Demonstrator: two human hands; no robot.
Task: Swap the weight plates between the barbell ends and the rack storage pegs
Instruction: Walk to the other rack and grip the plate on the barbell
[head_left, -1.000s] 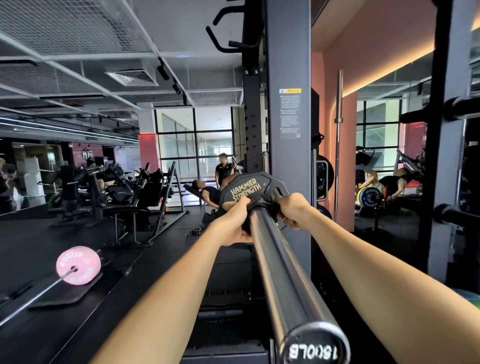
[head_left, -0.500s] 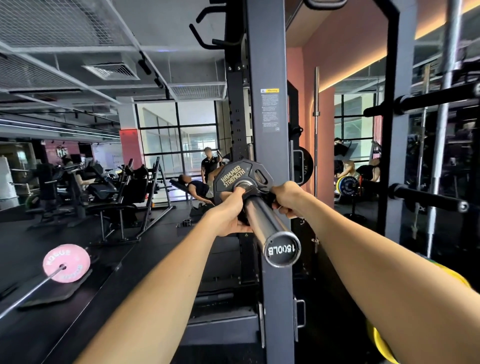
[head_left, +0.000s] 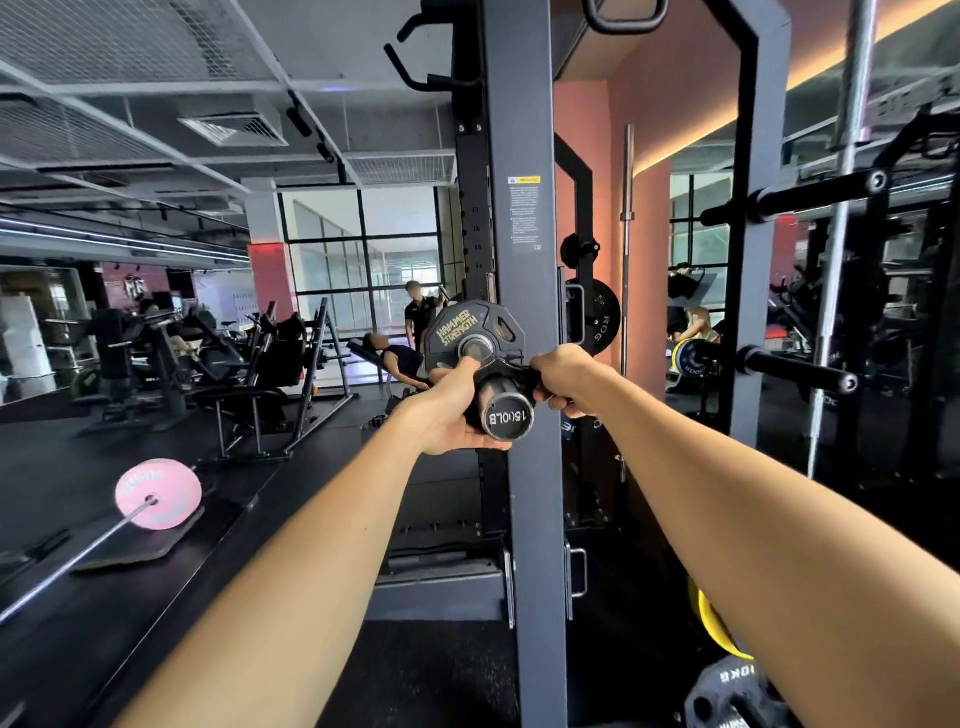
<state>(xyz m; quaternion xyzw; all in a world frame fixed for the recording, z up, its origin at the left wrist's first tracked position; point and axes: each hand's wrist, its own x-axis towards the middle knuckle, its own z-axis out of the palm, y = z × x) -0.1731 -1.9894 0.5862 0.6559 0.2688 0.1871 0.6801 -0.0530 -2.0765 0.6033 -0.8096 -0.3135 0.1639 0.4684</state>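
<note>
The swap looks to be in its early part: a small black plate with gold "HAMMER STRENGTH" lettering sits on the barbell sleeve, and both hands are busy at a black collar that rings the sleeve just in front of it, so the plate cannot come off until that collar is clear. The left hand cups the collar from below and to the side with its fingers curled round it; the right hand is closed in a grip on the collar's other side, apparently on a lever or tab, though the knuckles hide exactly what it pinches. Left to do, as a judgement, is to slide the collar off the end, draw the plate along the sleeve, carry it to a storage peg and bring a stored plate back. Two bare pegs jut from the rack upright at the right, matte black with round capped ends. The sleeve is smooth, dull steel, its flat end cap stamped "1500LB". The plate is a moulded disc with grip cut-outs and a bright metal hub. The near rack post is square, grey-painted tubing carrying a warning label. A glossy yellow plate and a dark plate marked "10KG" lie low at the right.
</note>
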